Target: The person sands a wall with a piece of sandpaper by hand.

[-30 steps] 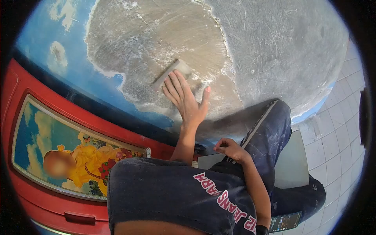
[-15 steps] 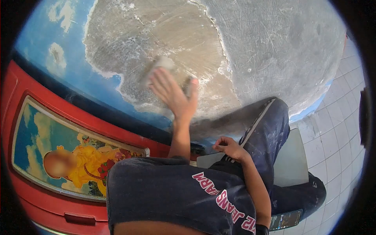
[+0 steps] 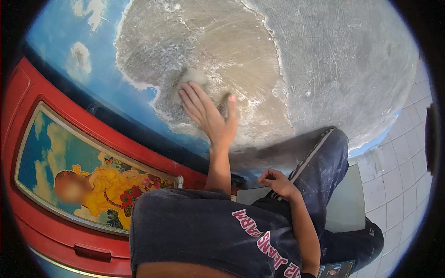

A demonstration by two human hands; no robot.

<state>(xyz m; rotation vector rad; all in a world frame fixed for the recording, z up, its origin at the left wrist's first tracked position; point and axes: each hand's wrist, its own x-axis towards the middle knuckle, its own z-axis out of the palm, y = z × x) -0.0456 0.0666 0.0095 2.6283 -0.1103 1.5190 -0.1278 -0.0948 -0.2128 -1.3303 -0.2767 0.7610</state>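
My left hand (image 3: 208,113) lies with straight fingers over a pale greyish pad (image 3: 194,78), pressing it to the bare patch (image 3: 236,51) of the wall. The pad's upper end shows beyond my fingertips; my thumb stands apart to the right. The patch is brownish and scratched, with a flaking white edge. Close to my bent knee, my right hand (image 3: 279,183) has its fingers curled in towards the thumb, with nothing visible in them.
Blue painted wall (image 3: 104,51) lies left of the patch. Below it stands a red cabinet (image 3: 28,185) with a picture panel (image 3: 51,148). Under my legs is a greenish-grey seat (image 3: 345,204). A phone (image 3: 337,269) lies near my hip. White floor tiles (image 3: 394,185) are at the right.
The whole view has shifted, so the wall and cabinet appear further right and lower. My left hand and the pad are less blurred and almost unmoved in the view. My right hand keeps its curl.
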